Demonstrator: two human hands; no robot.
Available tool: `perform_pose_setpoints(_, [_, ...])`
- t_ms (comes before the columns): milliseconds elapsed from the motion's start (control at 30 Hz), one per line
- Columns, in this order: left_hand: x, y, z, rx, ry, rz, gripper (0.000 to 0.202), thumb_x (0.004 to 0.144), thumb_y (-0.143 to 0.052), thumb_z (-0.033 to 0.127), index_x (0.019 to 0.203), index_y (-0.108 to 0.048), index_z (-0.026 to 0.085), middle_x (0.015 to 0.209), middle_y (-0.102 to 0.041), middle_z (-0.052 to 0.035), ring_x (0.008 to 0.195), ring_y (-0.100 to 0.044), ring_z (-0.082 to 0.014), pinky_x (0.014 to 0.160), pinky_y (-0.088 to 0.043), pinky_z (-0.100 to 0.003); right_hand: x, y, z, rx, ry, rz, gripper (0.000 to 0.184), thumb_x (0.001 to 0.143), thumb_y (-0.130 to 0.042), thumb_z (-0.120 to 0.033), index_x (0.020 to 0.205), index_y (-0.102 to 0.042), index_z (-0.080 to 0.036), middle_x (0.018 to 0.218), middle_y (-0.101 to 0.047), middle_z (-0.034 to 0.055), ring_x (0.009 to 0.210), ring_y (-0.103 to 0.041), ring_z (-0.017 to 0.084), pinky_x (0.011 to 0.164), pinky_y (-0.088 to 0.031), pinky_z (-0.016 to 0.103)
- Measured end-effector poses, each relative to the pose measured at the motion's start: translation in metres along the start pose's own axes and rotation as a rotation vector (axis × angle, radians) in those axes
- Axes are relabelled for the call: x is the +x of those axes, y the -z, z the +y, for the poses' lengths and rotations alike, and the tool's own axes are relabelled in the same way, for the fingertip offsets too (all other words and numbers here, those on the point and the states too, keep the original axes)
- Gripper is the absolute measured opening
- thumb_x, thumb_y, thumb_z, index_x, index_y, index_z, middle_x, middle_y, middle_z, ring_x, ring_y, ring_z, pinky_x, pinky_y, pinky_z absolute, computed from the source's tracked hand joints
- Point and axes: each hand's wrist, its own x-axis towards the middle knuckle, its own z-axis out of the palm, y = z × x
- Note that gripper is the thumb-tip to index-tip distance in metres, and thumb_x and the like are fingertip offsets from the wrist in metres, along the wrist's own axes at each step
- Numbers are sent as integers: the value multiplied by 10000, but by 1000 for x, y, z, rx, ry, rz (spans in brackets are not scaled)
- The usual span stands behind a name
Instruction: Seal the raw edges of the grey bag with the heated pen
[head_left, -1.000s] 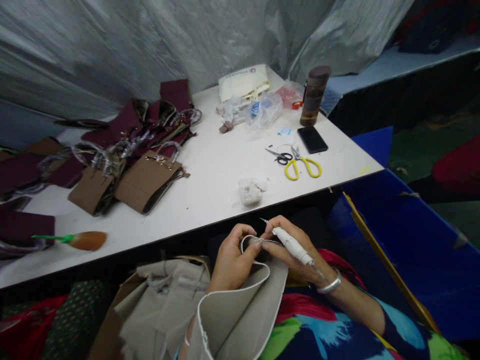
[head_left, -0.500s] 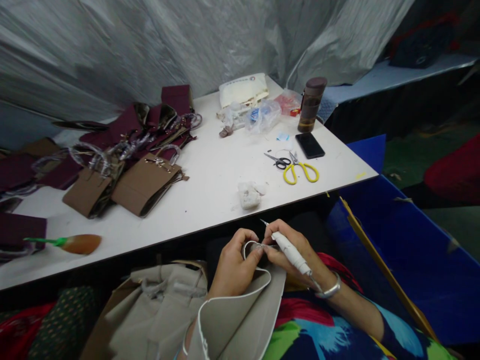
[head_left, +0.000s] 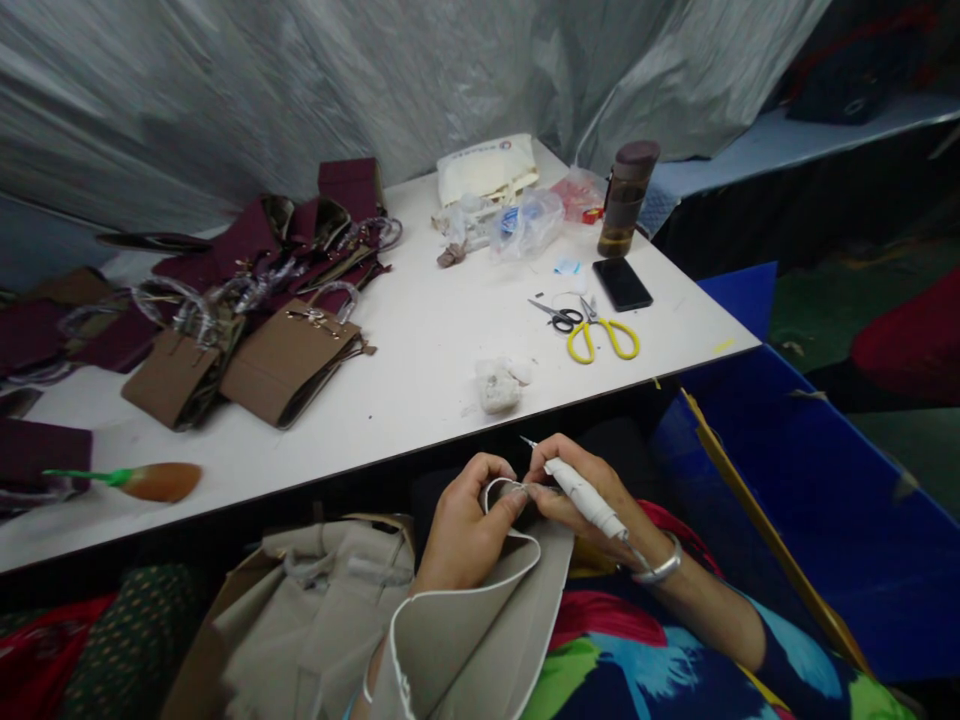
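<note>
My left hand [head_left: 469,525] pinches the curled edge of a beige bag piece [head_left: 480,640] with white-edged rims, which hangs down over my lap. Close against it, my right hand [head_left: 592,500] is closed round a thin pointed tool with a white wrapped handle [head_left: 589,500]. The tool's metal tip points up and away to the left, off the material. Thumb and finger of the right hand meet the bag piece's edge beside my left thumb. Whatever small thing lies between the fingertips is too small to make out.
On the white table [head_left: 420,350] lie yellow-handled scissors [head_left: 602,335], black scissors [head_left: 559,316], a phone [head_left: 622,284], a bottle [head_left: 628,200] and a whitish lump [head_left: 498,386]. Brown and maroon handbags [head_left: 289,365] pile up left, near a glue bottle [head_left: 161,482]. A blue bin [head_left: 817,480] stands right.
Both hands keep nearly the same grip on the bag piece and the tool. The view has shifted slightly, so the table things sit a little higher.
</note>
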Motion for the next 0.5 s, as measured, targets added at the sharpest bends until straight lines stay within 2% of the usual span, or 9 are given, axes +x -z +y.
perform_pose_setpoints(167, [-1, -1, -1, 15, -3, 14, 102, 845, -707, 285, 877, -642, 213, 785, -638, 18, 741, -571, -172, 709, -429, -275, -2, 3, 6, 28, -1, -31, 117, 870, -667, -261, 969, -619, -219, 834, -701, -15, 697, -630, 123, 637, -489, 222])
perform_pose_setpoints(333, [-1, -2, 0, 33, -20, 11, 83, 843, -701, 266, 873, -643, 215, 779, -641, 22, 734, -574, -170, 700, -431, -269, -1, 3, 2, 100, -7, -51, 184, 808, -681, -201, 972, -600, -221, 828, -705, -19, 698, -627, 128, 639, -493, 224])
perform_pose_setpoints(500, [0, 1, 2, 25, -1, -80, 81, 838, -702, 252, 890, -654, 214, 809, -659, 14, 760, -589, -175, 711, -441, -267, 1, 2, 5, 93, -26, -27, 154, 788, -666, -194, 919, -590, -219, 801, -690, -28, 672, -592, 119, 628, -474, 220])
